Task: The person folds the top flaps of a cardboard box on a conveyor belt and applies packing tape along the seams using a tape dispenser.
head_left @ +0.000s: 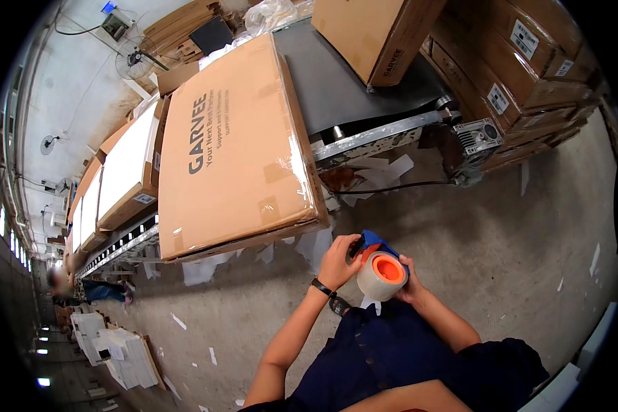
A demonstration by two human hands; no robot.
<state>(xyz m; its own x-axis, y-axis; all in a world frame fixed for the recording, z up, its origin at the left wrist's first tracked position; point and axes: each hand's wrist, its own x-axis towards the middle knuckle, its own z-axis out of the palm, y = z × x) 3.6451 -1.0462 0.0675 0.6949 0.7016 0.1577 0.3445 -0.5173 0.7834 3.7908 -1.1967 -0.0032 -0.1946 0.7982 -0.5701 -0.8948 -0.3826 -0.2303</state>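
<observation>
In front of my body I hold a tape dispenser [372, 240] with a blue and orange frame, loaded with a wide roll of clear tape [373, 280] on an orange hub. My left hand [338, 262], with a dark band on its wrist, is closed on the dispenser's dark handle side. On the roll's other side my right hand [410, 283] grips it with thumb and fingers. Just ahead, a large flat cardboard carton [244, 137] lies on the conveyor, with shiny clear tape along its near right edge.
Another carton [371, 34] sits on the dark conveyor belt [329, 75], whose motor [477, 137] juts out at right. Stacked cartons [522, 75] stand far right. Open boxes [127, 165] line the rollers at left, with a person beyond. Paper scraps litter the concrete floor [515, 240].
</observation>
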